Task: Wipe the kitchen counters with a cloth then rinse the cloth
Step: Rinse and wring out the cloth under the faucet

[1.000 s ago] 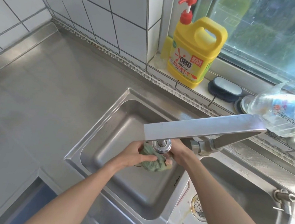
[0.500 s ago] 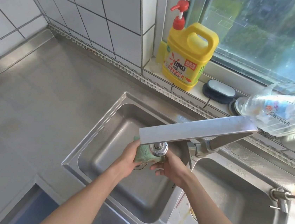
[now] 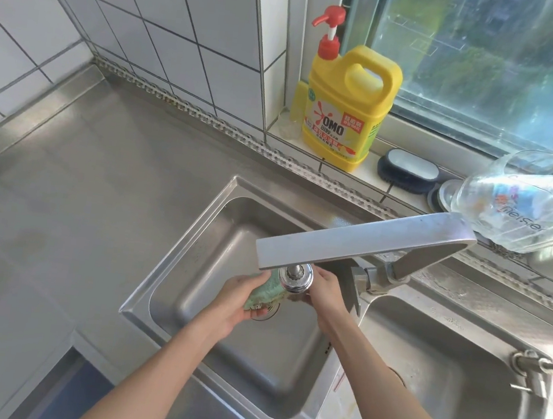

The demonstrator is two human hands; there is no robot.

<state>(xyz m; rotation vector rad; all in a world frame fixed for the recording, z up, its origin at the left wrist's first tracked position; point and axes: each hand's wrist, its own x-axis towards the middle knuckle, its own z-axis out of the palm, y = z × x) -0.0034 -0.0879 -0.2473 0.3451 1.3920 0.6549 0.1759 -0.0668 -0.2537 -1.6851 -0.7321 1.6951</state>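
From the head camera, both hands are working over the left sink basin [image 3: 192, 268], right under the flat steel faucet [image 3: 361, 243]. The left hand [image 3: 237, 303] is gripping the green cloth [image 3: 267, 292], thumb lying across the top and fingers curling underneath, and the cloth is sitting bunched directly below the chrome spout head [image 3: 295, 278], above the drain. The right hand [image 3: 324, 292] is reaching in from the other side, its fingers meeting the cloth's far end behind the spout, though whether they are clamping it I cannot tell. The steel counter [image 3: 83, 170] is stretching away to the left. On the window ledge, a yellow detergent jug [image 3: 348, 114] is standing upright, with a dark scrub brush [image 3: 407, 170] and a clear plastic bottle [image 3: 523, 206] lying beside it.
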